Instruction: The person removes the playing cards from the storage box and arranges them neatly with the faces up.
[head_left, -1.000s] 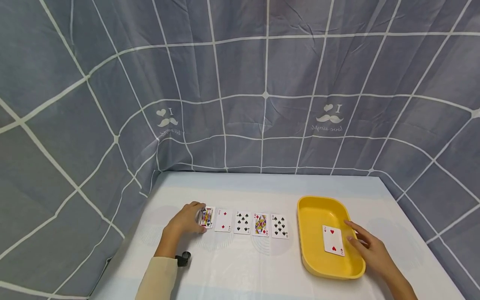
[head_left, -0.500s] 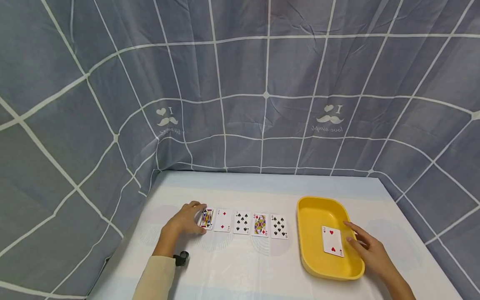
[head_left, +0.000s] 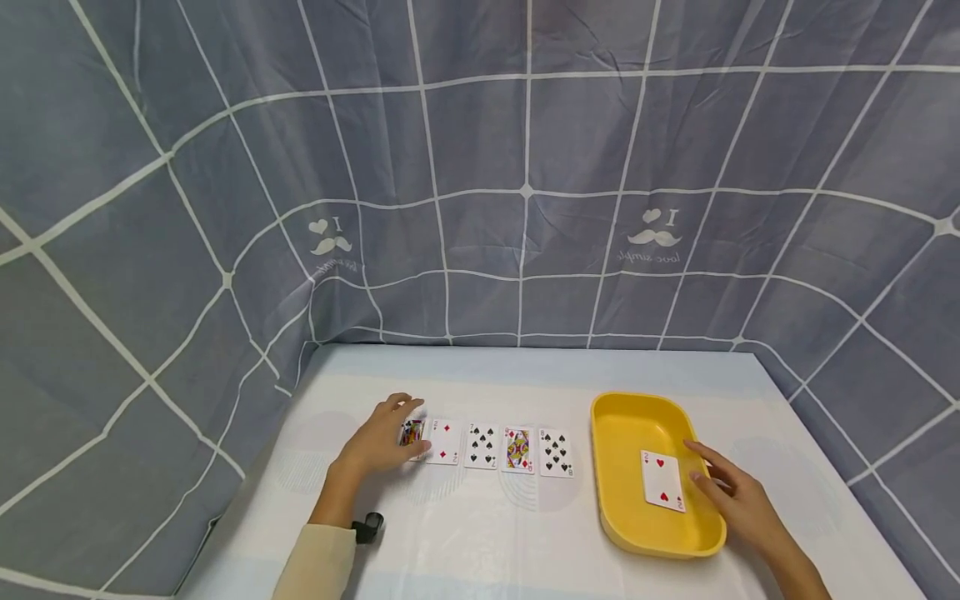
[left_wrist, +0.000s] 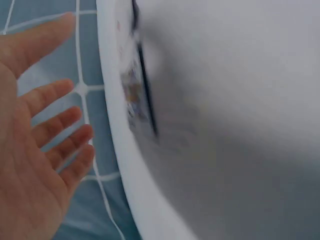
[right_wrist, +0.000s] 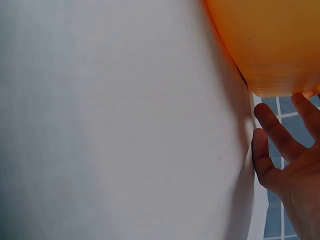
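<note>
In the head view my left hand (head_left: 384, 440) reaches over a face card (head_left: 412, 432) at the left end of a row of playing cards. Its fingers are stretched and spread, and nothing is between them in the left wrist view. The thumb tip overlaps the edge of the two of diamonds (head_left: 444, 442). My right hand (head_left: 742, 504) is at the right side of a yellow tray (head_left: 626, 521), fingertips over the rim, the outer fingers spread loosely beside its wall in the right wrist view. A two of hearts (head_left: 663, 481) lies face up in the tray.
The row runs on rightward with a spade card (head_left: 482, 446), a red face card (head_left: 518, 450) and another spade card (head_left: 557, 453). A pale cloth covers the table (head_left: 480, 542). Grey checked curtain (head_left: 487, 233) stands behind and at both sides.
My left hand has shifted right and slightly away from me, covering more of the face card, with its thumb tip now over the two of diamonds' edge. The right hand and tray look unmoved.
</note>
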